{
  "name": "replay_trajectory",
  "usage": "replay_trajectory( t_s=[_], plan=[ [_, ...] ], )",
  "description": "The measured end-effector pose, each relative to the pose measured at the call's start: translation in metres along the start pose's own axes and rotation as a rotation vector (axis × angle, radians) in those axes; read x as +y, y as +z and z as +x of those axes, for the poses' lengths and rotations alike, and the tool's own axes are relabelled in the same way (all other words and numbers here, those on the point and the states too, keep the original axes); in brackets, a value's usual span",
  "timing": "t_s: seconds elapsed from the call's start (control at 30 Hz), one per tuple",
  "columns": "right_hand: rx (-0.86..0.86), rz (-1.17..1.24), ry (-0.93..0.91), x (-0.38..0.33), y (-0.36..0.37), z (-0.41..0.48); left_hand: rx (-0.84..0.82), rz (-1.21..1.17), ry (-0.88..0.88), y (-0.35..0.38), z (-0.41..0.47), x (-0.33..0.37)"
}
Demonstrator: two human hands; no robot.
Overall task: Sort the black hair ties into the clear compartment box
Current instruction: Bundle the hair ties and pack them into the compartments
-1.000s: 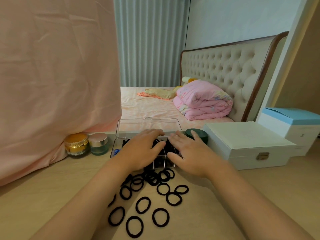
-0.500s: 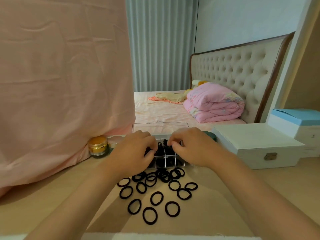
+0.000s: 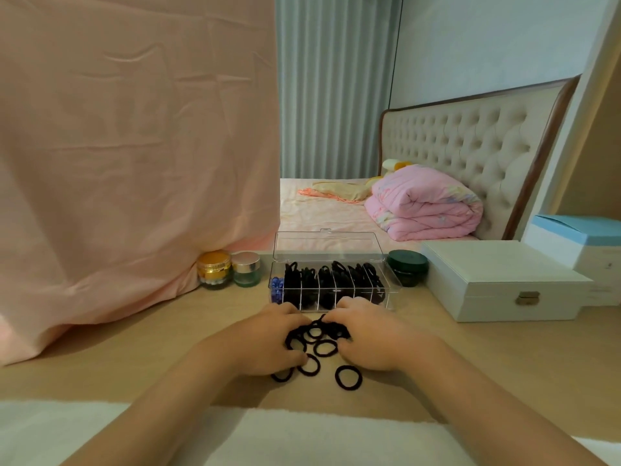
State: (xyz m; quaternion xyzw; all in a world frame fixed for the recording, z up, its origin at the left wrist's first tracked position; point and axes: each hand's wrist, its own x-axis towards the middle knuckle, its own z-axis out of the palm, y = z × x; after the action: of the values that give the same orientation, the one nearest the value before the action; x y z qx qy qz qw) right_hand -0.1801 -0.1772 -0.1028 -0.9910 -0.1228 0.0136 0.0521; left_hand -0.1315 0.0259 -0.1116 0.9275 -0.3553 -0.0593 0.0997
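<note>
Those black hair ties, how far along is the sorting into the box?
Well along. The clear compartment box stands open, most sections already packed with black ties, the leftmost holding something blue. In hand: the left hand and right hand gather a loose cluster of ties on the table. Left: that cluster and one stray tie.

Home bedroom. Bed (image 3: 322,210) at 12 o'clock with tufted headboard (image 3: 470,142) and folded pink quilt (image 3: 426,206) at 1 o'clock, pleated curtains (image 3: 332,85) behind. Cosmetic jars (image 3: 228,269) at 11 o'clock and white latched box (image 3: 497,287) at 2 o'clock sit on wooden worktop (image 3: 504,344), like a vanity.
</note>
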Motion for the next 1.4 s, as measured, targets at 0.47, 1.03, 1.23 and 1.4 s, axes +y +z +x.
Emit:
replay_trajectory(
  t_s=[0.47, 1.03, 1.23, 1.4],
  plan=[
    [0.022, -0.149, 0.014, 0.006, -0.002, 0.015, 0.027, 0.256, -0.109, -0.004, 0.025, 0.006],
    [0.009, 0.904, 0.107, -0.008, -0.016, 0.010, 0.159, -0.977, -0.204, -0.014, 0.012, 0.006],
    [0.165, 0.823, 0.191, -0.012, -0.009, 0.012, -0.005, -1.252, -0.196, -0.018, 0.008, 0.001],
    [0.157, 0.859, 0.183, -0.012, -0.012, 0.011, 0.062, -1.118, -0.216, -0.010, 0.012, 0.003]
  ],
)
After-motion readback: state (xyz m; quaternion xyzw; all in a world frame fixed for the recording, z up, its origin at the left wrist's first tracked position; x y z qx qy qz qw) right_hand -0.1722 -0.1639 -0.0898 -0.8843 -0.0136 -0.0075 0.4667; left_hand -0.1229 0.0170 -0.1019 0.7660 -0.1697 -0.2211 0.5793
